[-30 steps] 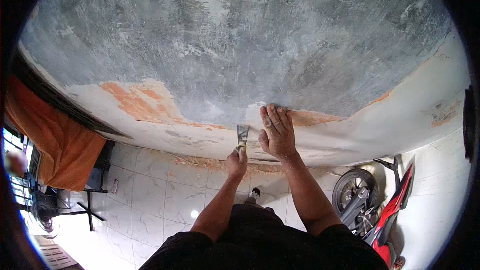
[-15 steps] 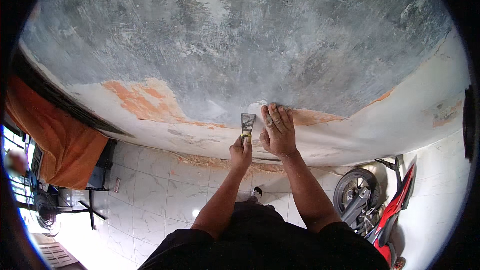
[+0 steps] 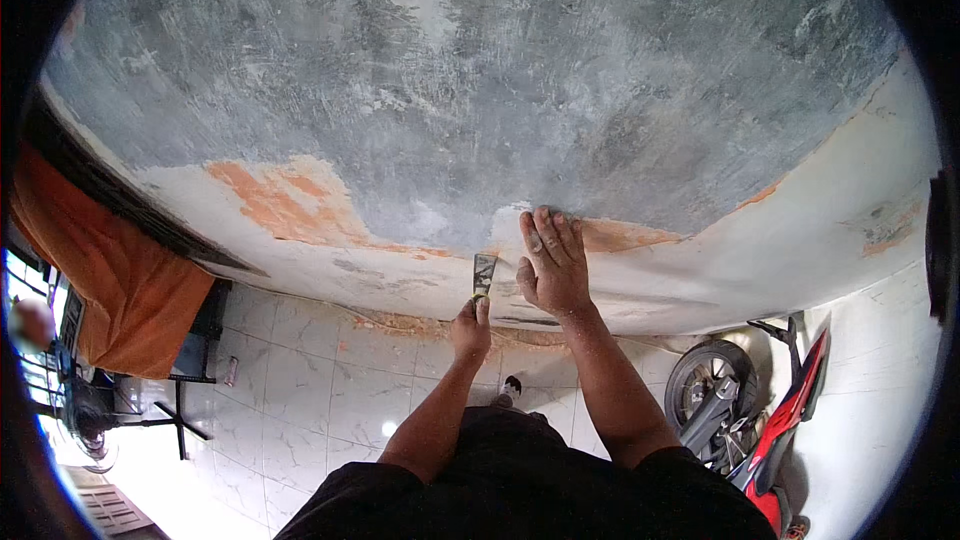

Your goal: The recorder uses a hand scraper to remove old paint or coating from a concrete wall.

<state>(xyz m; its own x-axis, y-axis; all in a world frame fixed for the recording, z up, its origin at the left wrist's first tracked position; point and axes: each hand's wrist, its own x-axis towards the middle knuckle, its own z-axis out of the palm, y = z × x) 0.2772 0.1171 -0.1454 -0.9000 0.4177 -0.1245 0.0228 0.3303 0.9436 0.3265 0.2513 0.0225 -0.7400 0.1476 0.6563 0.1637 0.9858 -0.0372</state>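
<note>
My left hand (image 3: 471,331) is closed round the handle of a scraper (image 3: 484,273), whose flat metal blade points up at the wall (image 3: 520,90). The blade lies over the white paint just below the grey area; whether it touches cannot be told. Flat against the wall, to the right of the scraper, my right hand (image 3: 556,265) has its fingers stretched upward and holds nothing. Its fingertips reach the ragged border between bare grey plaster and white paint. Orange patches (image 3: 285,202) show along that border on both sides, and dust marks the right fingers.
A red motorcycle (image 3: 770,440) with a black wheel stands at the lower right by the wall. At the left, an orange cloth (image 3: 140,300) drapes over dark furniture, near a fan (image 3: 92,420). White floor tiles (image 3: 300,380) run along the wall's foot, where crumbled debris lies.
The scraper has moved down and slightly left with my left hand, away from the grey edge. My right hand stays nearly in place on the wall.
</note>
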